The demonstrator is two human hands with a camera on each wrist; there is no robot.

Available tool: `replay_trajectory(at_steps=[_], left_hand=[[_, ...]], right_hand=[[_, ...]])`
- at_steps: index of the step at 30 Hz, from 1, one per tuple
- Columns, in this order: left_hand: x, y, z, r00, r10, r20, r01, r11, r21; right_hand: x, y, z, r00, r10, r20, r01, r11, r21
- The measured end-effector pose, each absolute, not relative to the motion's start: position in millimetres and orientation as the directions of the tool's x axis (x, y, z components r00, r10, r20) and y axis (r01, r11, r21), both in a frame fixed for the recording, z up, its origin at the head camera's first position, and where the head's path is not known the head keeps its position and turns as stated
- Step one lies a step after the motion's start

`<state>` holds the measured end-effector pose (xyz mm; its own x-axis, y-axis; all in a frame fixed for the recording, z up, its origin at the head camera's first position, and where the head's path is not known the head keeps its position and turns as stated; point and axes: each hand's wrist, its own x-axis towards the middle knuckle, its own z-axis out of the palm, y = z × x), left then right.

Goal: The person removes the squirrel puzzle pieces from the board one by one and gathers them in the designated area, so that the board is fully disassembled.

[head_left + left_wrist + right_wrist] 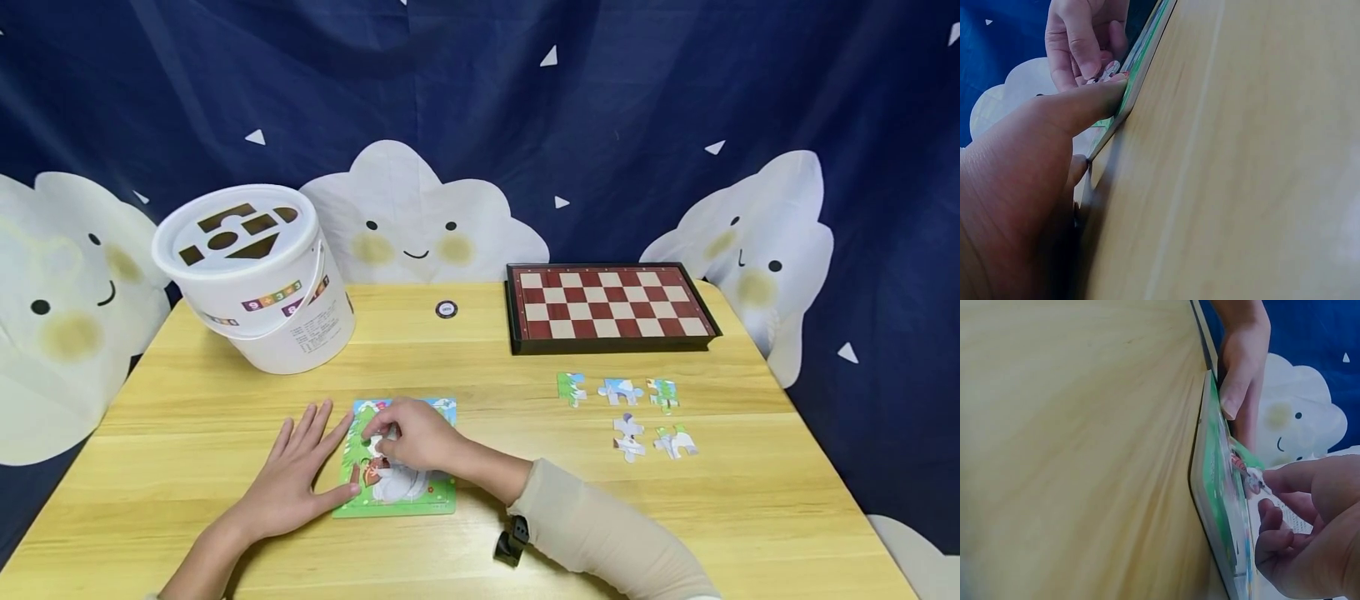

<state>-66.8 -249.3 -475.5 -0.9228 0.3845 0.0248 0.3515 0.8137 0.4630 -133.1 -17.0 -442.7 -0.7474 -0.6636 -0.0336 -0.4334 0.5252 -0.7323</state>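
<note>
A jigsaw puzzle board [401, 508] with a green border and a cartoon picture lies flat on the table. My left hand [294, 483] rests along its left side, fingers straight and spread, the thumb touching the board's lower left edge. Over the upper part of the board is my right hand [423, 437], which pinches a puzzle piece [1254, 482] between thumb and fingers. The right wrist view shows this piece tilted against the board's surface. In the head view the fingers partly cover it, so whether it sits in a gap I cannot tell.
Several loose puzzle pieces [620, 392] lie to the right on the wooden table [510, 433]. A white bucket [307, 337] with shaped holes in its lid stands at the back left. A red-and-white checkered board [615, 304] and a small round disc [446, 309] are at the back.
</note>
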Motion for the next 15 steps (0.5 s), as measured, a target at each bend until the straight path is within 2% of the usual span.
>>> replay_trajectory(at_steps=[7,15], left_hand=[[-66.4,-248.9,-477.8,-0.919,0.39,0.064,0.375,0.808,0.454],[-67.1,-248.5,-473.7,-0.923,0.384,0.016,0.347,0.815,0.464]], right_hand=[[-133.3,-15.5,-444.4,-0.76,-0.649,-0.04,-0.409,0.525,-0.747],[-133.8,-15.9,-447.2,-0.776,-0.63,-0.03,-0.391,0.518,-0.761]])
